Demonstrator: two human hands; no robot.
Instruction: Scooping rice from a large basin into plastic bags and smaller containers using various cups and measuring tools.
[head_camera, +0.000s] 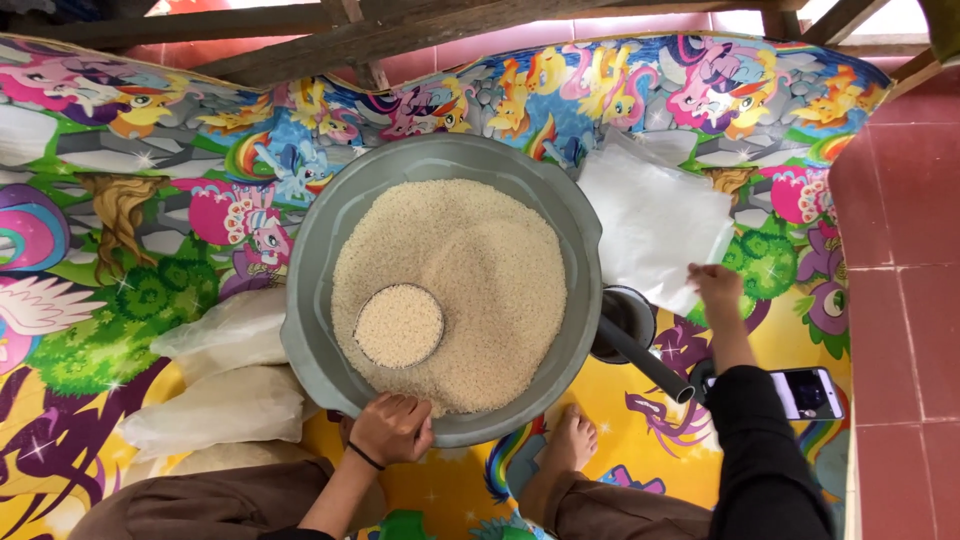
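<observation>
A wide grey basin (320, 235) heaped with pale rice (490, 290) sits on a colourful cartoon mat. A small round cup (399, 325) full of rice rests in the heap at the front left. My left hand (392, 428) grips the basin's near rim, fingers curled over it. My right hand (717, 290), in a black sleeve, reaches right of the basin and pinches the lower corner of a stack of clear plastic bags (650, 220).
Filled white bags of rice (225, 375) lie left of the basin. A dark funnel with a pipe (635, 340) sits right of it, a phone (808, 392) beside. My bare foot (570, 440) rests below the basin. Red tiled floor (905, 260) borders the mat.
</observation>
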